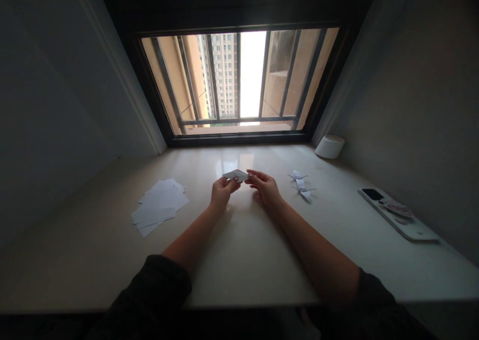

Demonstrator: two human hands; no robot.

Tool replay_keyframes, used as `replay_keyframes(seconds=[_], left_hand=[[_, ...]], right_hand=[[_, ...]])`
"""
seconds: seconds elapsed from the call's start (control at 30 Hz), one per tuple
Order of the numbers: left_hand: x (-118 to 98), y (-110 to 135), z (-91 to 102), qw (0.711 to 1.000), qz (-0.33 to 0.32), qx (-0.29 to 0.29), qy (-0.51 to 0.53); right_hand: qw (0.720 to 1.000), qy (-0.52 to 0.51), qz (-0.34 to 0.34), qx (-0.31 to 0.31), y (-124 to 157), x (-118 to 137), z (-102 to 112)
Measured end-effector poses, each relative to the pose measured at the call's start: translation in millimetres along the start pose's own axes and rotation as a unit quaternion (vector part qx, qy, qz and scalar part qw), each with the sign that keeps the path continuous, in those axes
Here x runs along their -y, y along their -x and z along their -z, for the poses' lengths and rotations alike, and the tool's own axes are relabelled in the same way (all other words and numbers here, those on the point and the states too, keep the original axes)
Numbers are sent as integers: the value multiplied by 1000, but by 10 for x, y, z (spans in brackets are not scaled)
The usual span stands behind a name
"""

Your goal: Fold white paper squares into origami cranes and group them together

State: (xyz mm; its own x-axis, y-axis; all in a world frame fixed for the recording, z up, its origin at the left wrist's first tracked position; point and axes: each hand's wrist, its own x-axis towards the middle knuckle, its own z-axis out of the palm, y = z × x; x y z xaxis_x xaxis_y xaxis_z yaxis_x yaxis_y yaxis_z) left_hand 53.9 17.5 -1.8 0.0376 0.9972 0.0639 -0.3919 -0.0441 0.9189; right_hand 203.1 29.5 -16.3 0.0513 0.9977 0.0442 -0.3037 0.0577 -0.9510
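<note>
A small folded piece of white paper (236, 174) is held between both hands a little above the pale table (239, 250), in front of the window. My left hand (221, 190) pinches its left end with the fingers closed. Closed on the right end, my right hand (265, 186) grips it between thumb and fingertips. To the right of that hand lie two finished folded paper figures (302, 186) on the table. A loose stack of white paper sheets (159, 206) lies to the left of my left hand.
A white round container (330, 146) stands in the back right corner by the window sill. A phone in a white case (396, 212) lies near the right wall. Grey walls close in both sides; the barred window (239, 80) fills the back.
</note>
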Motion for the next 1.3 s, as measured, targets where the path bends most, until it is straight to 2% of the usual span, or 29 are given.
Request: replay_keyframes(seconds=[0.17,0.37,0.6,0.8,1.07,1.3], left_hand=[[21,5,-17,999,-5,-27,20],[21,15,-29,999,-4,-31,36],[2,0,-8,999,-9,-29,14],[2,-9,-4,999,-15,-36,12],[-24,2,-30,998,-25,-46,27],[-19,-2,-29,997,-17,-58,44]], right_hand=[[999,-28,-20,9,49,35,-64],[999,32,19,11,95,0,-114],[999,19,27,-11,83,15,-96],[999,22,42,5,81,18,-80],[1000,0,16,-5,69,23,-89],[1000,6,24,2,89,34,-108]])
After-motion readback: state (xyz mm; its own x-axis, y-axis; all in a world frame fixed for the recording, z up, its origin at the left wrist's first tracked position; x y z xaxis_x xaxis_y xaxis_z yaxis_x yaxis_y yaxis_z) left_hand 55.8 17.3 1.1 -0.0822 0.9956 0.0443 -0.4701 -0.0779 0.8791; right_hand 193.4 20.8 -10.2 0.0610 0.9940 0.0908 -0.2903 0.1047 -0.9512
